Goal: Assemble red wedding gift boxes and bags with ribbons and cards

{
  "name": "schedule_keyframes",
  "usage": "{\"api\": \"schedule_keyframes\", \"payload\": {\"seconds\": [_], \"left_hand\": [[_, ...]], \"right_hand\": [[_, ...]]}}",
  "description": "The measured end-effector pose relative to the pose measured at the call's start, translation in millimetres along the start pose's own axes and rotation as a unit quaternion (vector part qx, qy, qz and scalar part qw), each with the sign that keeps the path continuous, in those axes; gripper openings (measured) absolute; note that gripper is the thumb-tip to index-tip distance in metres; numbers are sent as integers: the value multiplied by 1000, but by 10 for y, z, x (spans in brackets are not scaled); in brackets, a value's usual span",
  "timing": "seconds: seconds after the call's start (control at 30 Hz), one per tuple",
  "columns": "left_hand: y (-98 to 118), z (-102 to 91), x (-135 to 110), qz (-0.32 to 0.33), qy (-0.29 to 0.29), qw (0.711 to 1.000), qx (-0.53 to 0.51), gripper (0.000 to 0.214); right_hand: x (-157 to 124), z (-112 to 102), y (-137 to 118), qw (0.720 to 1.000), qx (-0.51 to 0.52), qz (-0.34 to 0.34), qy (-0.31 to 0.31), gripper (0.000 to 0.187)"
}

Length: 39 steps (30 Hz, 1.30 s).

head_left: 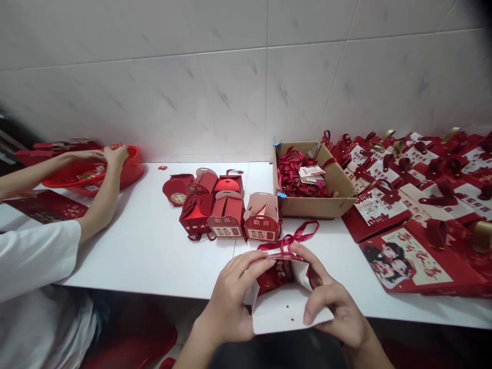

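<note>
At the table's front edge I hold a paper gift box (277,312), its white inside flap with two small holes turned toward me. Red wrapped items (277,277) show inside its open top. My left hand (236,294) grips the left side, fingers over the far rim and thumb below. My right hand (332,300) holds the right side, thumb pressed on the white flap and fingers at the far edge. A dark red ribbon (303,233) loops up from the box's far side. Just beyond stand several small red candy boxes (226,215), closed on top.
A cardboard box (317,206) holds red ribbons and tags. Many red gift bags (407,256) crowd the right side. At left, a co-worker's hands (115,154) reach over a red plastic basin (132,171). A tiled wall (192,102) backs the white table (146,256).
</note>
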<state>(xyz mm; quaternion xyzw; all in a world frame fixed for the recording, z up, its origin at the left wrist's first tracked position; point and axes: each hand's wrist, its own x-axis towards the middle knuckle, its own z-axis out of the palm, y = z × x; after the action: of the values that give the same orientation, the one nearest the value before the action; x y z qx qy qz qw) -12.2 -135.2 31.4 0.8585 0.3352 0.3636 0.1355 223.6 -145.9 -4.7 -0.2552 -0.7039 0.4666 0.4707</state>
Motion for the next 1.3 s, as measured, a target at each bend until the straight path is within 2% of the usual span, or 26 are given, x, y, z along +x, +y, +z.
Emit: {"api": "schedule_keyframes", "payload": {"seconds": [0.3,0.67,0.9,1.0,1.03,1.07,1.17,1.23,1.3], "left_hand": [[-54,65,-23,20,-2,993,-119,64],[-27,181,-23,-6,5,987,-162,69],[-20,150,-38,-11,13,981,-194,100],[-53,161,-79,-3,12,983,-185,93],[-69,189,-92,5,22,983,-181,85],[-85,232,-101,14,49,981,-185,74],[-101,443,-95,-2,199,956,-214,48],[-84,623,-70,-50,291,931,-214,41],[-69,798,-42,-95,334,920,-179,36]], "right_hand": [[16,-10,-32,999,-11,-30,-12,15],[30,21,-71,999,-32,-40,0,14],[24,25,-75,999,-4,-38,4,11],[34,67,-40,999,5,-45,20,4],[43,96,-17,998,12,-54,37,4],[56,132,9,995,23,-68,69,14],[101,267,98,973,57,-85,209,49],[120,346,150,955,51,-57,285,55],[117,387,196,941,26,-30,335,50]]}}
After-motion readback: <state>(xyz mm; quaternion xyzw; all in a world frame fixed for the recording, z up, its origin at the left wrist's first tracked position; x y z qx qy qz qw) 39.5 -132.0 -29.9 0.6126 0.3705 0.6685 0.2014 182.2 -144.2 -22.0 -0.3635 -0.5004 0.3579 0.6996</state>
